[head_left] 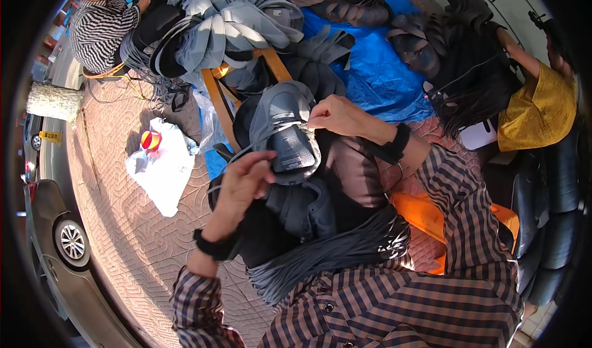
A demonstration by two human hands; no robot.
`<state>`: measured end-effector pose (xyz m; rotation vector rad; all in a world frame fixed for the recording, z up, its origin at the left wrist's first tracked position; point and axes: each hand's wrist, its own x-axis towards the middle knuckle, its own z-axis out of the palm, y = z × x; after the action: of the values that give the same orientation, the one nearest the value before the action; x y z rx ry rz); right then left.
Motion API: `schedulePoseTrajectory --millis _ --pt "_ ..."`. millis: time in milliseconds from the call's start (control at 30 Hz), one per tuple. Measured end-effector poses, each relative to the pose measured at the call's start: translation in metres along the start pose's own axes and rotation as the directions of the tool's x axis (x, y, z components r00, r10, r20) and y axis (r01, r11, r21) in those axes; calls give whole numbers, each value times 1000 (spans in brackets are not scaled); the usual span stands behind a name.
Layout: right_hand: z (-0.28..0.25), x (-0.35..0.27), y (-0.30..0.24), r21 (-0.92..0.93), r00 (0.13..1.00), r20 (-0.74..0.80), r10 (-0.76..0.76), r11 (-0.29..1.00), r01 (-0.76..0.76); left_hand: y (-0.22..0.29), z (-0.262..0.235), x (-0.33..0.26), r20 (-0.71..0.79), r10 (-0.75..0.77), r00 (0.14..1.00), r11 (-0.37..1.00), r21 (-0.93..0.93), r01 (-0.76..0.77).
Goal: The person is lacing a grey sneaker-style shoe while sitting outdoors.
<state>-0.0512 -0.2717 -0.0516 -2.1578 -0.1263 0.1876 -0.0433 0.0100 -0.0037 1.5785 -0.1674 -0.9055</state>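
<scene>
A grey shoe upper [292, 95] lies on my lap, its dark tongue [293, 149] towards me and a pale shoelace [285, 125] threaded across its eyelets. At its right edge my right hand [345, 117] is closed in a pinch by the eyelets, on what looks like the lace. My left hand [240, 184] is just left of the tongue, fingers bent but apart, with nothing clearly held. A loose stretch of lace runs down behind that hand. Across my thighs hangs a thick bundle of grey laces [327, 249], below another dark upper [314, 206].
Stacks of grey uppers [228, 30] stand ahead, beside a wooden frame [219, 107] and blue sheeting [376, 83]. A white plastic bag [163, 169] lies on the left paving. At right are a white phone [478, 135] and a person in yellow [536, 114]. Another person [105, 24] sits far left.
</scene>
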Motion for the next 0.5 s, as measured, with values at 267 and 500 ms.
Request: schedulePoseTrajectory --millis 267,500 --pt "9 16 18 -105 994 -17 108 988 -109 -5 40 52 119 -126 985 977 -157 144" --pt "10 29 -10 -369 996 70 57 929 -27 -4 43 55 162 -96 982 981 -152 121"
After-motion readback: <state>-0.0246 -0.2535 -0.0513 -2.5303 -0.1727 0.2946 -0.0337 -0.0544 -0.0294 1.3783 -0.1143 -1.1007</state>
